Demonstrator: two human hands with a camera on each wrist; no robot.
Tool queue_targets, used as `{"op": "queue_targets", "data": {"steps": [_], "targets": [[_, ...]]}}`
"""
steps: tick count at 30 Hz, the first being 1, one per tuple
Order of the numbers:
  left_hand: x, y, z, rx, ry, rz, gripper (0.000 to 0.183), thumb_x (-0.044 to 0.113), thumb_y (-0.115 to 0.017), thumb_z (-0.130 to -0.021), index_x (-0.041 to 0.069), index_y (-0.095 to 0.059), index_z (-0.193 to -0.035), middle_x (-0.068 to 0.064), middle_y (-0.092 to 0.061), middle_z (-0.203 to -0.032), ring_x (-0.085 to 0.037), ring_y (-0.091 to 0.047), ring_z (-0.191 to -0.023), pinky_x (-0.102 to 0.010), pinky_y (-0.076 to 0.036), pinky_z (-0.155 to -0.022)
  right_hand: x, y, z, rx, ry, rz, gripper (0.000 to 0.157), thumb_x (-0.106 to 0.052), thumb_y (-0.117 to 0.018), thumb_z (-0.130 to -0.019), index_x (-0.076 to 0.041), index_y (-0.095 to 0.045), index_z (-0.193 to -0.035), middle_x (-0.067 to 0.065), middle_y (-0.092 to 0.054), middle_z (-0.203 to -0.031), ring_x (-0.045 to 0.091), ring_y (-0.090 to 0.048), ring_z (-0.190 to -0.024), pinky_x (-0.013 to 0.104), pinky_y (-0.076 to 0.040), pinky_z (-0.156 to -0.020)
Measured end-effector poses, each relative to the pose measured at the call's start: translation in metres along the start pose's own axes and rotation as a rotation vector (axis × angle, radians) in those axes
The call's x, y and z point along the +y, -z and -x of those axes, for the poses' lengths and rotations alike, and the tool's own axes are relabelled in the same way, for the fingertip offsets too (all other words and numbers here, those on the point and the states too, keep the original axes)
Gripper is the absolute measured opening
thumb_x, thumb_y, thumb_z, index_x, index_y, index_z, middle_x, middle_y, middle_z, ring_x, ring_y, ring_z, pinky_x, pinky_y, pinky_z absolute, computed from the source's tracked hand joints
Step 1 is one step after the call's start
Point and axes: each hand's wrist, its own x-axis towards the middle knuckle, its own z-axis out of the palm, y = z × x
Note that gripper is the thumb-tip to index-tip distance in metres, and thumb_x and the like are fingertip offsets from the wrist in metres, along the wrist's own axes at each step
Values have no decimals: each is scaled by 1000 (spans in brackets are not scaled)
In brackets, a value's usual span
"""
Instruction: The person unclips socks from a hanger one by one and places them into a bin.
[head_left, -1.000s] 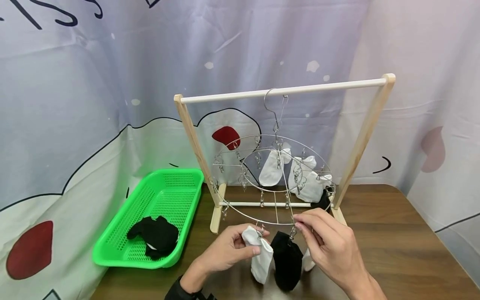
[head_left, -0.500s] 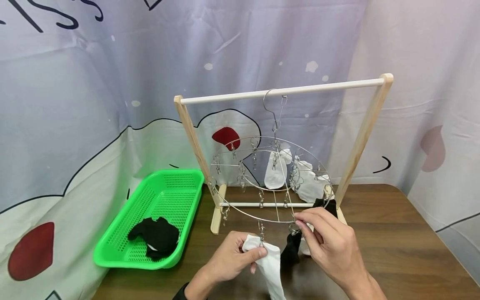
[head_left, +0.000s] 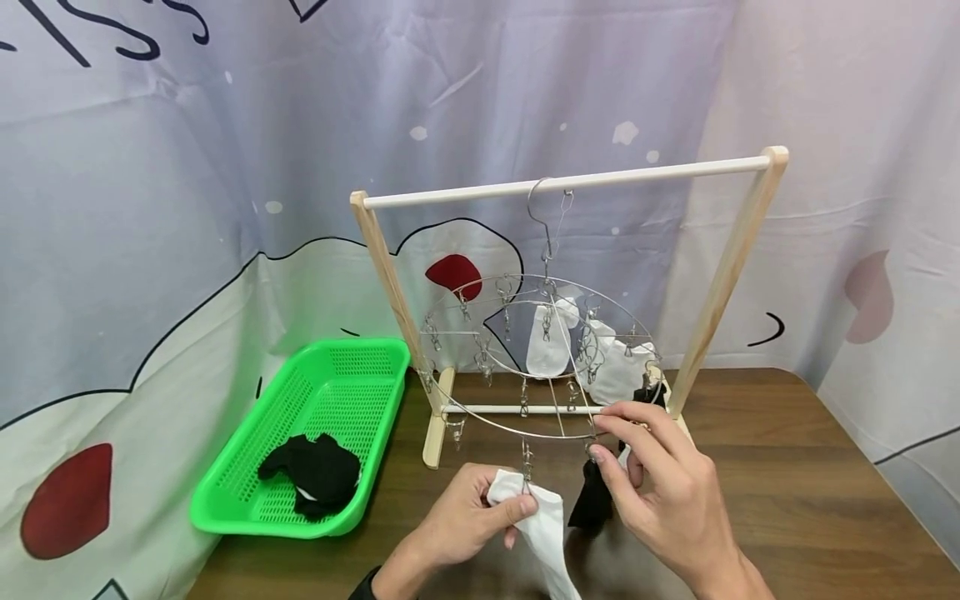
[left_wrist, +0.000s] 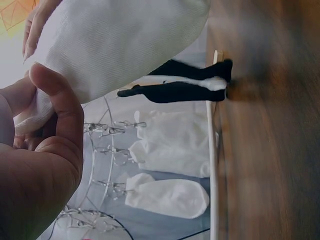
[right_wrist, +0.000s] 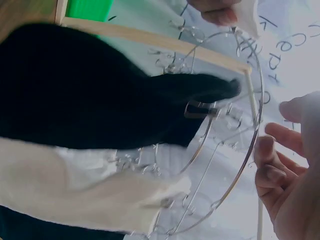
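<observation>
Counter (head_left: 795, 475) bears rack (head_left: 652, 174); wire ring (head_left: 517, 432) hangs from it. Right hand (head_left: 667, 483) at ring's near side, grip parted, contact unclear; black sock (head_left: 594, 497) just beside. Left hand (head_left: 468, 517), grip pinching white sock (head_left: 549, 533) below ring; clip (head_left: 527, 472) at sock's top edge.

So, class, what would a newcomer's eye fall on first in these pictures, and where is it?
Probably the bright green basket at the left, with black cloth lying in it. Next, perhaps, the round wire hanger, hung from the rack, with white socks towards its back. At the front, the left hand pinches a white sock at a clip, while the right hand is by the hanger's rim.
</observation>
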Motion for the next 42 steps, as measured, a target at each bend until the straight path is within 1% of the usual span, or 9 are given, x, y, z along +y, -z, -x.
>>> {"op": "queue_targets", "data": {"steps": [3, 6, 10, 18, 22, 29, 33, 37, 42], "targets": [[3, -3, 0, -7, -3, 9, 9, 9, -57, -87, 4, -64, -91, -28, -57, -61, -12, -51, -41, -20, -44, -36, -7, -4, -2, 3, 59, -56, 24, -5, -71, -71, 1, -66, -94, 6, -59, -80, -1, -36, -51, 7, -28, -42], [7, -5, -1, -21, -4, 18, 9, 9, -57, -87, 3, -63, -89, -28, -55, -60, -11, -51, -41, -20, -44, -35, -17, -10, -3, -69, 80, -111, 27, -6, -69, -74, 1, -64, -100, 0, -57, -76, -5, -34, -52, 3, -24, -44], [7, -7, -2, -33, -14, 10, 9, 9, -56, -87, 3, -62, -86, -26, -53, -58, -11, -49, -40, -20, -43, -34, -27, -23, -1, -131, 12, -167, 34, -3, -69, -73, -2, -63, -107, 2, -64, -84, -8, -35, -52, 2, -27, -43], [-8, -11, -1, -39, -11, -11, 9, 12, -57, -88, 8, -63, -91, -22, -53, -56, -7, -48, -39, -19, -38, -32, -28, -39, 8, -67, -68, -242, 34, 4, -71, -66, -9, -67, -97, 1, -64, -77, -3, -40, -53, 5, -30, -42], [-6, -13, -1, -35, -9, -40, 9, 14, -58, -87, 8, -64, -91, -20, -53, -53, -7, -48, -37, -18, -35, -30, -28, -42, 10, -62, -96, -316, 32, 9, -70, -65, -9, -68, -91, 6, -66, -79, 1, -46, -57, 6, -34, -43], [11, -19, 1, -33, 108, -60, 14, 20, -61, -85, 7, -63, -82, -19, -50, -49, -4, -43, -34, -14, -33, -31, -25, -43, 10, 18, -95, -357, 32, 14, -67, -63, -6, -68, -88, 7, -66, -74, -2, -41, -51, 6, -29, -38], [4, -19, 7, 30, 161, -169, 13, 24, -61, -85, 11, -64, -85, -6, -62, -61, -4, -54, -49, -18, -47, -40, -23, -41, 10, 34, -67, -364, 32, 15, -67, -62, -4, -68, -88, 8, -67, -75, -1, -41, -51, 6, -29, -38], [-15, 4, 22, 140, 269, -261, 16, 31, -59, -85, 19, -64, -93, 1, -67, -77, -14, -62, -64, -30, -56, -55, -22, -40, 11, 28, -23, -376, 32, 15, -67, -62, -2, -68, -88, 9, -66, -75, 0, -42, -53, 7, -31, -39], [-15, 64, 44, 384, 412, -299, 27, 39, -56, -86, 14, -61, -96, -7, -64, -71, -20, -58, -54, -32, -52, -46, -22, -39, 10, 20, 4, -375, 30, 15, -66, -63, -2, -66, -88, 8, -63, -76, -2, -39, -52, 6, -29, -40]]}}
